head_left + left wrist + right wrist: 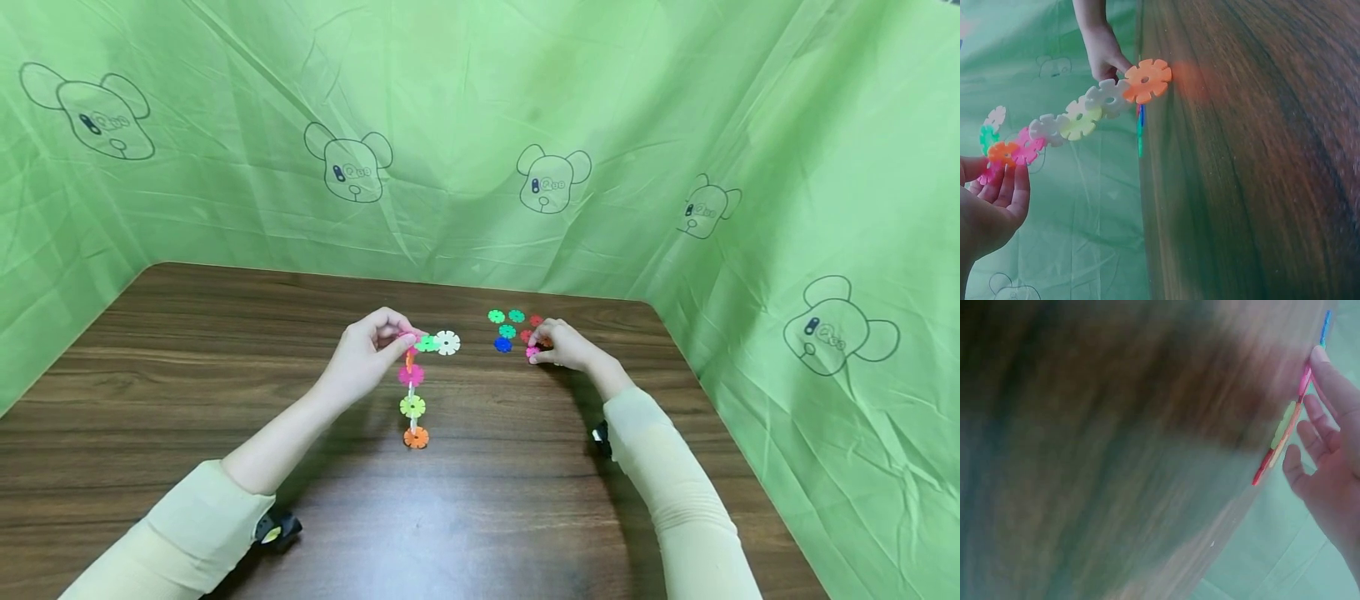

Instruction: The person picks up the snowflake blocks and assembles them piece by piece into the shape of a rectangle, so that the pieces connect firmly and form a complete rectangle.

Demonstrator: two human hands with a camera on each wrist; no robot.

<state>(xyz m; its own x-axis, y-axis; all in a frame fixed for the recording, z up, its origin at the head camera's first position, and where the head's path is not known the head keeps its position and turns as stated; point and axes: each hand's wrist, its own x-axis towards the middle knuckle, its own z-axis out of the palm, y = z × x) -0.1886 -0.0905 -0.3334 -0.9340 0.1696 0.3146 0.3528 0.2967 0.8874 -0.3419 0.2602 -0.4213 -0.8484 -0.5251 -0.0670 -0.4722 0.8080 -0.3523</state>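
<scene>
Thumb and fingertips of my left hand [367, 354] pinch the corner of a notched-disc chain [417, 403], which reaches back toward me and ends right of my fingers in a white disc [452, 342]. I judge it light, stiff plastic, its slotted joints apt to twist loose: best held beside a joint. My right hand [567, 345] pinches a pink disc [532, 352], a blue disc [502, 344] just left of it.

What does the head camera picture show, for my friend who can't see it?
At a brown wooden table, the left hand holds a chain of bright flower-shaped discs, while the right hand touches a pink disc near loose green, blue and red discs. Behind hangs green cloth with animal faces on it.
</scene>
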